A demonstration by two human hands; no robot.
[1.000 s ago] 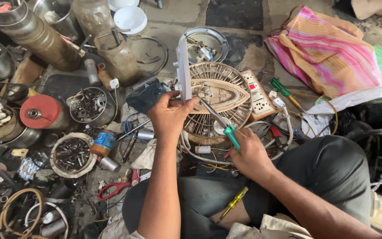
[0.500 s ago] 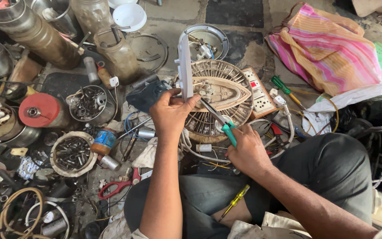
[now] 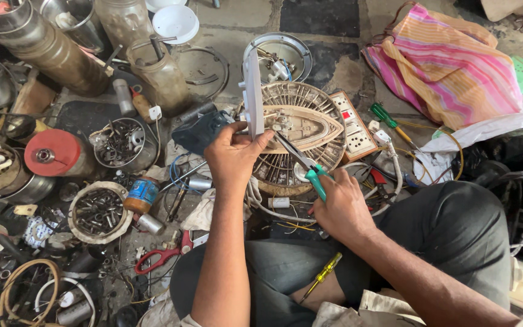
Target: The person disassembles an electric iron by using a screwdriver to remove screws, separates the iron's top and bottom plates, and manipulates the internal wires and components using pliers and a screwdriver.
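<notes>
The head camera looks down at a person sitting on the floor among scattered parts. The left hand is closed around the near end of a clothes iron that lies with its soleplate off and its point aimed right, resting on a round slotted fan grille; the fingers wrap the rear of the iron beside an upright white panel. The right hand, just near and right of the grille, is curled tight around the teal handles of long-nose pliers, whose slim tips reach up and left to the iron's rear end, close to the left thumb; whether the tips pinch anything cannot be told. Just right of the grille lies a white switchboard, with a green-handled screwdriver beyond it and a pink striped cloth far right. On the lap rests a yellow-handled screwdriver. To the left sit red-handled scissors, a round tin of screws and a red disc.
</notes>
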